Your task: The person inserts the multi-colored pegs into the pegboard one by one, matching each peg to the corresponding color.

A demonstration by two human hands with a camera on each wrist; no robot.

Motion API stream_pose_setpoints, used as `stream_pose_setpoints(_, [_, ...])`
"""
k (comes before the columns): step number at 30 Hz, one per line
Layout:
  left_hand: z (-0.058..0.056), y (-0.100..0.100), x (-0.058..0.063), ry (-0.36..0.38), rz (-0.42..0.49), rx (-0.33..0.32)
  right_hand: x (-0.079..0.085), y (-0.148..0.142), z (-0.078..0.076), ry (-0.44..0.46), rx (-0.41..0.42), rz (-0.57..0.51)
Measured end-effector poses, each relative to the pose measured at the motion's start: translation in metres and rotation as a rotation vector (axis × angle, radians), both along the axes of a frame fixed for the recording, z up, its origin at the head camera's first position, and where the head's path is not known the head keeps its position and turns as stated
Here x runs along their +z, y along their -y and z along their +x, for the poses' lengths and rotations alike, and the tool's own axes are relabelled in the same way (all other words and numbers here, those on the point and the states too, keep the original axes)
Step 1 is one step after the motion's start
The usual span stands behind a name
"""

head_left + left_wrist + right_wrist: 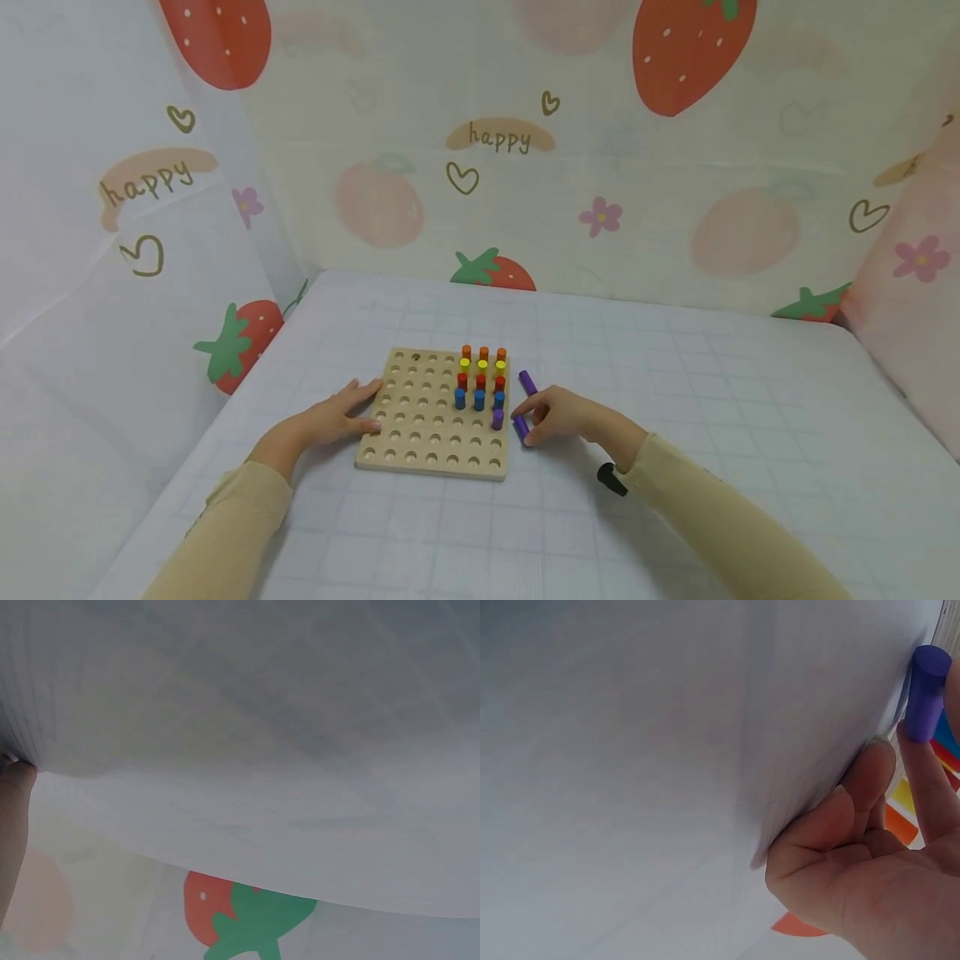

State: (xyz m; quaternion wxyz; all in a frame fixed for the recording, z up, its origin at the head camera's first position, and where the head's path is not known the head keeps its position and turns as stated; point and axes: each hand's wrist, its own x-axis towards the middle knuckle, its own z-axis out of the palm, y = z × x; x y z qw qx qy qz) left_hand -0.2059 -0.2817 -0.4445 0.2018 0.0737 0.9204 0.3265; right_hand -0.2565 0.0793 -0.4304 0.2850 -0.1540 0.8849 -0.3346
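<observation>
A wooden pegboard (pixel 431 470) with rows of round holes lies on the table. My left hand (pixel 322 422) rests at its left edge, fingers and thumb spread along the side. Just off the right edge, my right hand (pixel 561 414) pinches a purple peg (pixel 928 701) between thumb and index finger, low by the table; its other fingers are curled. A second purple peg (pixel 527 382) lies on the table beyond that hand. On the board's right side stand orange, yellow, red and blue pegs (pixel 479 401) in rows, with one purple peg (pixel 497 419) in front of the blue row.
The table (pixel 712 400) has a pale cover with faint grid lines. A strawberry-print cloth (pixel 510 200) hangs behind it and along both sides. A small black object (pixel 612 479) shows at the right sleeve's cuff.
</observation>
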Motion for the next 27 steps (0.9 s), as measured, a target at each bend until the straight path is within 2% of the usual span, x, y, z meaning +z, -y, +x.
stream_pose_setpoints(8, [0.0006,-0.0007,0.0006,0.011,-0.008,0.01,-0.0017,-0.0014,-0.0003,0.022,-0.051,-0.032])
stream_pose_setpoints(16, [-0.0004,0.0005,-0.0025,0.002,-0.005,0.003,-0.0025,-0.0051,-0.001,0.026,-0.061,-0.087])
stream_pose_setpoints(27, [-0.0019,0.0006,-0.0023,0.012,-0.009,0.018,-0.0002,-0.0072,-0.0046,0.086,-0.125,-0.136])
